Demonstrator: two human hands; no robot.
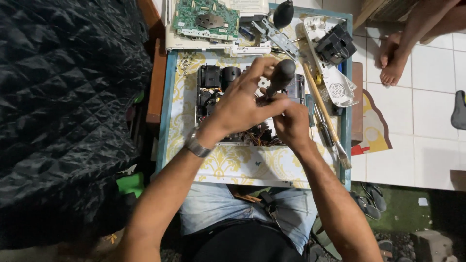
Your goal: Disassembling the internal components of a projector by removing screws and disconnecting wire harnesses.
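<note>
One head-worn camera looks steeply down, close over the small table [171,97].

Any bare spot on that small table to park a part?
The near strip of the table, between the opened device and the person's lap, is bare. So is the narrow left margin. The far edge around the green circuit board and the right side by the paintbrush are crowded.

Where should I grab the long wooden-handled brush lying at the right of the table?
Take the brush by the bare middle of its wooden handle, coming from above. It lies flat and slanted, bristle end at the table's near right edge. The far end runs in beside the white plastic cover, and screwdrivers crowd its left side.
</note>
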